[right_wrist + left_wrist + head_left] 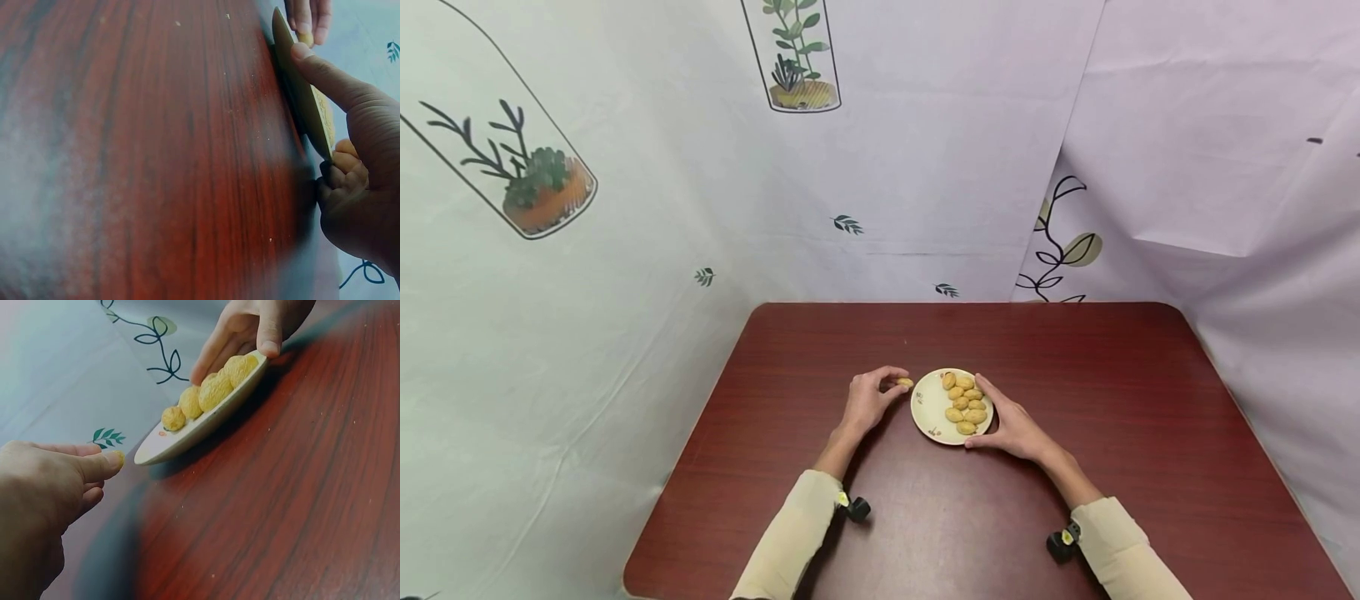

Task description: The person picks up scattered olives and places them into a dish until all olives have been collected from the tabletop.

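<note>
A round cream plate (931, 412) with small printed flowers holds several yellow, oval, wrinkled pieces (961, 403), mostly grouped on its right half. My right hand (1017, 429) grips the plate's right side, thumb at the near rim and fingers round the far rim. To the left of the plate, my left hand (868, 400) pinches one more yellow oval piece (905, 382) between thumb and fingers, a little apart from the rim. In the left wrist view the left fingers mostly hide that piece, while the wrinkled skins of the plated ones (215, 390) show clearly.
The plate is above a dark red wood-grain table (820, 350) with rounded corners. White cloth (925, 167) printed with plants hangs behind it and along both sides. A small black camera (857, 509) is strapped to each wrist, by the cream sleeves (790, 533).
</note>
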{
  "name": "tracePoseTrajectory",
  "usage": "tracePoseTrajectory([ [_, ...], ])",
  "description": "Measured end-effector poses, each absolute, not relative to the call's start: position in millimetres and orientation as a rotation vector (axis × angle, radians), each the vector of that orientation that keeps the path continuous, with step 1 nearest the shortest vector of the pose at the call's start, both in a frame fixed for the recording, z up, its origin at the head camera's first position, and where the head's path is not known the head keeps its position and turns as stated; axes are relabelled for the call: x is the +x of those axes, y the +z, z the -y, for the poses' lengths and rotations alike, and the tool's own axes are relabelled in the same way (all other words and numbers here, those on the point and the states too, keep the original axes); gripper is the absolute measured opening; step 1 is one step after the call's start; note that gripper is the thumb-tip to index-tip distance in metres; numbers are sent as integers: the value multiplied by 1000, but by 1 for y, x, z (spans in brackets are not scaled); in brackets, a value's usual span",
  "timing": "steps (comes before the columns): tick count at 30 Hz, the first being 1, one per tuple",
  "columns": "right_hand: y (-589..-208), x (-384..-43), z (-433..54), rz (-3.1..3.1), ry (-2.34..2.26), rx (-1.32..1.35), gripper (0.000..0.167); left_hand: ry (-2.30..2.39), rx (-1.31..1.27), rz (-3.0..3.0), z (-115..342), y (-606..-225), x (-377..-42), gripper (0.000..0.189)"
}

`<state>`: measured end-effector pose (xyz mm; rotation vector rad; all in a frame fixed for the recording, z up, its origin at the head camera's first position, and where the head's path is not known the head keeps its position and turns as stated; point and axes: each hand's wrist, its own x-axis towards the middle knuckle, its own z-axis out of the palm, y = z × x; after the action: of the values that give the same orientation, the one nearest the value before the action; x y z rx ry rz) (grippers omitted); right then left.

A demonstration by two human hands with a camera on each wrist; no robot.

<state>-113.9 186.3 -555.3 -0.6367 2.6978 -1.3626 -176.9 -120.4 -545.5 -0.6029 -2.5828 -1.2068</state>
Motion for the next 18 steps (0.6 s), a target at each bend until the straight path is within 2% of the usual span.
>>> tracePoseTrajectory([
  [18,-553,-113,-186,-2686,-1373,-633,123,-1228,-717,2622,94,-540,-171,21],
])
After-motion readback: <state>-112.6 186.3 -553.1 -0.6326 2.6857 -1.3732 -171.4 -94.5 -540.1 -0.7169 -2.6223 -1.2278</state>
